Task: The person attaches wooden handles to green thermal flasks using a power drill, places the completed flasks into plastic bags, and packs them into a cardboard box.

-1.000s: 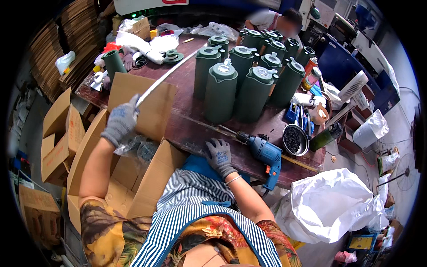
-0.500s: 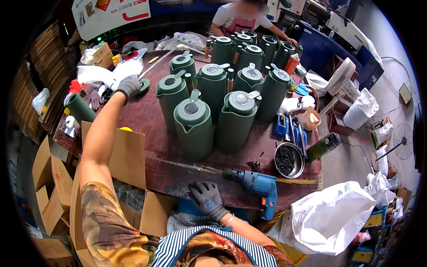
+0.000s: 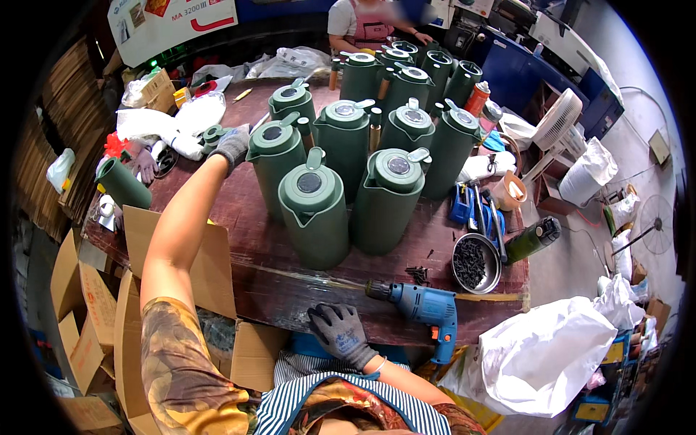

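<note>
Head view: a cluster of tall dark green plastic jugs with round lids is seen standing on a worn reddish-brown wooden bench (image 3: pixel 239 239). The left hand (image 3: pixel 233 145), in a grey knitted glove, is stretched out to the far left of the cluster, and its fingers are laid against the shoulder of the leftmost green jug (image 3: pixel 275 167); whether the grip is closed on the jug cannot be told from this angle. The right hand (image 3: pixel 341 332), gloved in dark grey, is rested open and empty at the near edge of the bench, just in front of the cluster. A blue electric drill (image 3: pixel 424 304) is laid on its side right of that hand, and a round metal bowl of dark screws (image 3: pixel 475 262) is set beyond it.

The jug would best be taken low and firmly, it is judged, and drawn clear of its close neighbours so that none is tipped.

Left of the cluster, below the bench edge, brown cardboard cartons (image 3: pixel 80 304) are stacked open. Behind the cluster, at the far left, a white rectangular sign with red markings (image 3: pixel 170 25) is propped. Right of the cluster, on the floor, a large white plastic sack (image 3: pixel 540 355) is slumped.
</note>
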`<state>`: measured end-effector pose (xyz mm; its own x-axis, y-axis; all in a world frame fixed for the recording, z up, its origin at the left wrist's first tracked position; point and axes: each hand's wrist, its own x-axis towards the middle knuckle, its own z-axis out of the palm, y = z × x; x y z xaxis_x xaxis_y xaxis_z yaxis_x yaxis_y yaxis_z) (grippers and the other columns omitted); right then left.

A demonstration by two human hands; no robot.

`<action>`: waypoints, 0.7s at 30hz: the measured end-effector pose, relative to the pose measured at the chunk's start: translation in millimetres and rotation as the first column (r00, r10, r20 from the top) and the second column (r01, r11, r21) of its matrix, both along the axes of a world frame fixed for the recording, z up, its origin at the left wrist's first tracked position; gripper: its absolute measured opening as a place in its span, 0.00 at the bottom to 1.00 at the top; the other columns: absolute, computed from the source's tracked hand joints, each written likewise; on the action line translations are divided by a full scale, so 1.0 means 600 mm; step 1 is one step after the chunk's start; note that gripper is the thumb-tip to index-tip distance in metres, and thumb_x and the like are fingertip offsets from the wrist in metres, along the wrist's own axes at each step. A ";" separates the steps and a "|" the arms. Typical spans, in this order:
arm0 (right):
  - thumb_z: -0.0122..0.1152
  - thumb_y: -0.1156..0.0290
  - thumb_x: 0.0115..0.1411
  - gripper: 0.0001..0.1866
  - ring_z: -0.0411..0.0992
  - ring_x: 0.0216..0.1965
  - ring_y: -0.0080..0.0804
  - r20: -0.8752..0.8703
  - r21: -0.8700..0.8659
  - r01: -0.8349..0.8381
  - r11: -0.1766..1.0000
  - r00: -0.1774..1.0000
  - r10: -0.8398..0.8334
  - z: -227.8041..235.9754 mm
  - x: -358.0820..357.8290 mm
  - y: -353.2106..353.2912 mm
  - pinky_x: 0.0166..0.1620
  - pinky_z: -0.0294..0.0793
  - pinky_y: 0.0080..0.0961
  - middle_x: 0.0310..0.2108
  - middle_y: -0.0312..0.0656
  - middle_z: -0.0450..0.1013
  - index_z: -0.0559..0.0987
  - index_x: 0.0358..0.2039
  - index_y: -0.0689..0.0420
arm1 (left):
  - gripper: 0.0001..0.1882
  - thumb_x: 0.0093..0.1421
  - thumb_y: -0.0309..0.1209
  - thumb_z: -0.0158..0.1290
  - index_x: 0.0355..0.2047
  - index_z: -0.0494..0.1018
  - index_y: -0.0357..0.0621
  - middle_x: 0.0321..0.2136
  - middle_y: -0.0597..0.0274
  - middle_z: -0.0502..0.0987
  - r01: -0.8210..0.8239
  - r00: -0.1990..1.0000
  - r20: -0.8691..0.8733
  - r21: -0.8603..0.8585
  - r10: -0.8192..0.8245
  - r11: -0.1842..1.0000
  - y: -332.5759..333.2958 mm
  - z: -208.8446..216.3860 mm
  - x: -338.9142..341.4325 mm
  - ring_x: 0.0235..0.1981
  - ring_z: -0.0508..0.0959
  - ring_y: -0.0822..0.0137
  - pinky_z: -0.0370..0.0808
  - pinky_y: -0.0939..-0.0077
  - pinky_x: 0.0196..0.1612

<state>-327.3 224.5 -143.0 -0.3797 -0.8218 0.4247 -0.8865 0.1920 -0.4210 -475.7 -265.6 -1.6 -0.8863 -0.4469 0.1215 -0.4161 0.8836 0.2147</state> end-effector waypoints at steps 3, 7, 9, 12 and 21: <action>0.66 0.62 0.56 0.20 0.72 0.50 0.41 0.013 -0.013 0.001 1.000 1.000 0.000 0.003 0.002 -0.001 0.51 0.69 0.43 0.49 0.41 0.74 0.80 0.50 0.48 | 0.24 0.61 0.49 0.53 0.47 0.76 0.42 0.44 0.39 0.80 0.180 0.983 -0.064 0.103 -0.174 0.978 -0.023 -0.004 0.011 0.44 0.80 0.44 0.75 0.56 0.47; 0.66 0.62 0.56 0.19 0.72 0.50 0.41 0.009 -0.020 0.003 1.000 1.000 -0.003 0.003 0.003 0.001 0.51 0.69 0.43 0.49 0.41 0.74 0.81 0.49 0.48 | 0.25 0.62 0.34 0.51 0.60 0.71 0.47 0.38 0.47 0.81 0.271 0.962 -0.092 0.210 -0.256 0.940 -0.025 0.016 0.051 0.37 0.79 0.56 0.75 0.64 0.41; 0.66 0.62 0.56 0.19 0.72 0.50 0.41 0.004 -0.024 0.013 1.000 1.000 -0.012 -0.003 0.003 0.003 0.51 0.69 0.42 0.49 0.41 0.74 0.81 0.49 0.49 | 0.25 0.61 0.32 0.52 0.60 0.71 0.48 0.40 0.48 0.81 0.294 0.954 -0.073 0.035 -0.291 0.955 -0.021 0.032 0.081 0.38 0.79 0.54 0.75 0.62 0.42; 0.66 0.62 0.56 0.19 0.72 0.50 0.40 -0.002 -0.030 0.010 1.000 1.000 -0.010 -0.005 0.007 0.000 0.52 0.69 0.42 0.49 0.41 0.75 0.81 0.49 0.49 | 0.29 0.60 0.29 0.53 0.63 0.68 0.51 0.46 0.47 0.79 0.357 0.927 -0.037 -0.226 -0.374 0.907 -0.028 0.064 0.144 0.46 0.79 0.51 0.74 0.61 0.49; 0.63 0.59 0.57 0.18 0.71 0.49 0.41 -0.047 -0.020 0.044 0.999 0.998 -0.045 -0.010 0.010 0.003 0.50 0.68 0.45 0.50 0.40 0.74 0.81 0.48 0.48 | 0.30 0.56 0.25 0.56 0.62 0.70 0.54 0.47 0.46 0.79 0.281 0.950 0.169 -0.093 -0.263 0.955 0.069 0.173 0.254 0.48 0.79 0.47 0.75 0.60 0.53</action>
<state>-321.3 226.5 -148.9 -0.3946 -0.7964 0.4583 -0.8964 0.2239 -0.3826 -323.1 -224.0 101.9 -0.9840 -0.1776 0.0106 -0.1767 0.9825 0.0582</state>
